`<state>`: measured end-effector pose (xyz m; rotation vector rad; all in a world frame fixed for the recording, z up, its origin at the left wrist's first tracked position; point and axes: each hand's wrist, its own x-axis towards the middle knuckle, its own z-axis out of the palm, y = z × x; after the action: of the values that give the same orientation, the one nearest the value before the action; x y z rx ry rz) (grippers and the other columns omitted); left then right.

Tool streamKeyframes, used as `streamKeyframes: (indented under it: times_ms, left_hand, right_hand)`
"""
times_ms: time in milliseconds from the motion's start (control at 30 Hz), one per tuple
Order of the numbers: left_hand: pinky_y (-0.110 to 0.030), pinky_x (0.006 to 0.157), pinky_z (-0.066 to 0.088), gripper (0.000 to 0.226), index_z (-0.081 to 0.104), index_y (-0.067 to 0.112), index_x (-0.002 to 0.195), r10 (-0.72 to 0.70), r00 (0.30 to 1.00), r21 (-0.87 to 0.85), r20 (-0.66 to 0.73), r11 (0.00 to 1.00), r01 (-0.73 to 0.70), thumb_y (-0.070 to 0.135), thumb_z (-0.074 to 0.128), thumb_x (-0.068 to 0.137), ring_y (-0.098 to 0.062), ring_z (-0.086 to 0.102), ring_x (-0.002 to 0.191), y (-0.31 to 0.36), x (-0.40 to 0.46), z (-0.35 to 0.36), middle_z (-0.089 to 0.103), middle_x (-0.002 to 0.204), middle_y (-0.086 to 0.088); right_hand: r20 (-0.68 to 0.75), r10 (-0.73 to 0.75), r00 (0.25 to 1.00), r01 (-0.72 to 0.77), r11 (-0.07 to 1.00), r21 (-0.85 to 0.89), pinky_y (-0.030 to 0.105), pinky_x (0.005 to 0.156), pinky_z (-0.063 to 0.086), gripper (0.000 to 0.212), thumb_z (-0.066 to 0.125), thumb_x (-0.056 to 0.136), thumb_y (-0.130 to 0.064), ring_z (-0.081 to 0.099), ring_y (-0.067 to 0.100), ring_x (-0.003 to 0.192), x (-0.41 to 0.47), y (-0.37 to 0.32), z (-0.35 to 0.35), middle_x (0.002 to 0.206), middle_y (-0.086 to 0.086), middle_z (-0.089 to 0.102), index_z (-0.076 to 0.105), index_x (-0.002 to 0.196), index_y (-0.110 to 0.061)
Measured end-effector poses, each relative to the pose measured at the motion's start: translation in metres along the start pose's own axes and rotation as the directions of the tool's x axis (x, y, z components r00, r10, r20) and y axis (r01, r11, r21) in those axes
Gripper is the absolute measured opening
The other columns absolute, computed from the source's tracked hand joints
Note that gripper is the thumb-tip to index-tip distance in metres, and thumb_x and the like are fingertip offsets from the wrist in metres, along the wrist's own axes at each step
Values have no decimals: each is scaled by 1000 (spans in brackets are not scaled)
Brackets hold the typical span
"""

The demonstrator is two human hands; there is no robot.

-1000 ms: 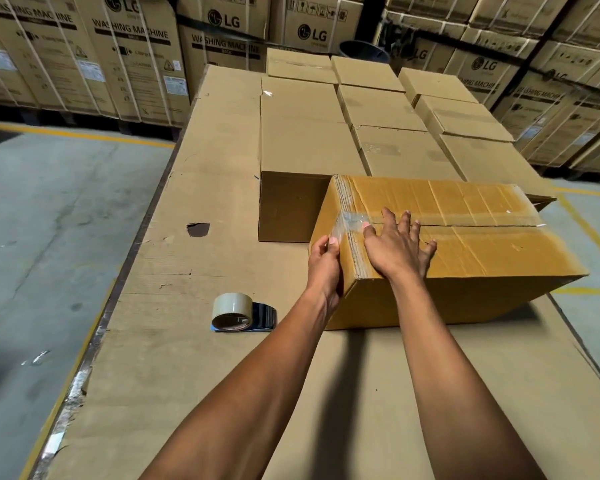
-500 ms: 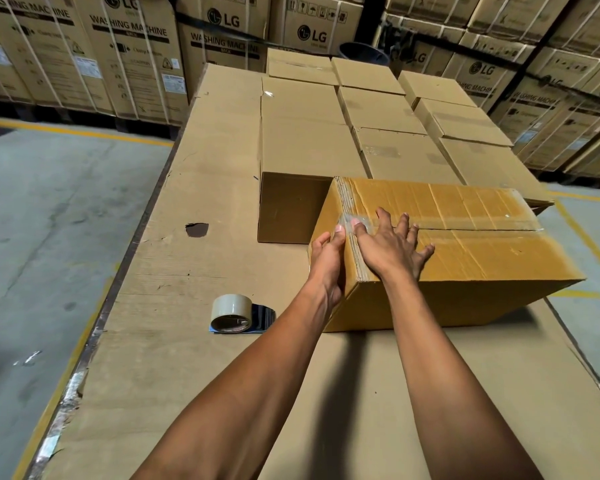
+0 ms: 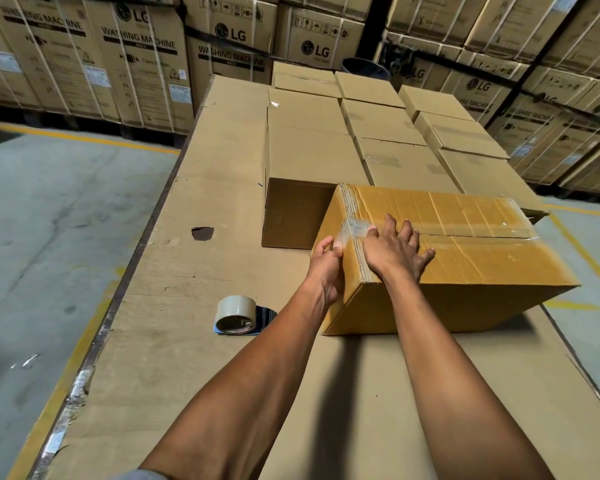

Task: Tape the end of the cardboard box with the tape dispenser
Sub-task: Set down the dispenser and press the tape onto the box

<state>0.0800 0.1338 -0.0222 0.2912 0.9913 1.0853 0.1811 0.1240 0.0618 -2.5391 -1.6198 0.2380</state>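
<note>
Your left hand presses with bent fingers on the end face of the cardboard box, and your right hand lies flat with spread fingers on its top. The box stands near the right edge of the cardboard-covered table. The tape dispenser lies just left of it, held by no hand.

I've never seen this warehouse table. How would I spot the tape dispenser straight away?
Find the long cardboard-covered table between the stacked washing-machine cartons. On its near half lies the cardboard box that both hands are pressing. The tape dispenser sits on the table just left of that box, beside the left forearm: the only round, pale roll with a dark holder among plain brown cardboard.
</note>
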Motion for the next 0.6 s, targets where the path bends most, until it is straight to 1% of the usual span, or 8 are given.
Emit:
streamKeyframes:
  times_ms: [33,100,133,233,300,433,533,600]
  left_hand:
    - [-45,89,69,32,60,24,147,-5,999,-12,32,1000,5,35,62,117,-29,78,112,2,2,1,72,149,-20]
    - [-60,110,65,73,62,17,151,18,997,-45,79,999,-15,63,79,98,-38,79,127,1,7,6,75,147,-24]
    - [-64,112,63,95,62,18,152,23,996,-49,83,999,-19,75,88,82,-40,80,127,-2,13,9,78,143,-23]
    - [-68,108,64,127,61,16,153,-15,998,-90,59,996,20,76,106,51,-41,83,121,-21,44,12,79,139,-24]
    - [-70,109,62,120,59,18,156,-29,997,-112,70,993,37,71,106,59,-43,82,123,-17,44,12,79,140,-25]
    - [-69,109,63,73,59,25,156,-40,996,-86,77,995,47,52,82,93,-41,80,126,1,28,13,80,139,-21]
    - [-62,113,63,36,62,29,147,-15,1000,-47,-6,999,15,35,65,113,-37,76,128,2,22,12,76,139,-16]
    - [-55,107,65,27,62,33,142,-12,999,6,-44,1000,13,30,59,115,-34,74,123,-1,24,9,74,139,-14]
  right_hand:
    - [-6,10,1000,-10,1000,7,71,125,2,85,14,98,-76,7,34,164,-1,-2,-2,178,10,9,15,169,-29]
    - [-28,34,999,-33,999,15,70,124,7,113,8,82,-96,17,35,160,-1,-6,-6,173,13,21,22,166,-23]
    - [-44,42,998,-41,999,14,71,122,10,120,9,76,-100,21,36,158,-1,-8,-7,170,14,25,25,165,-21]
    - [-61,48,997,-47,999,14,70,121,14,114,14,78,-99,24,37,156,2,-9,-5,168,15,29,27,163,-24]
    - [-67,36,997,-35,999,19,69,122,13,101,20,85,-93,24,37,156,5,-7,-1,168,15,28,27,162,-28]
    - [-70,24,997,-24,1000,5,67,124,13,80,27,95,-79,25,39,156,10,-5,5,168,15,29,31,160,-33]
    - [-74,18,997,-18,1000,0,68,126,5,69,29,100,-68,19,39,159,10,-5,8,169,17,27,29,160,-36]
    - [-83,1,997,-2,1000,-12,68,126,-1,64,29,103,-62,9,39,162,10,-6,9,172,18,21,26,162,-36]
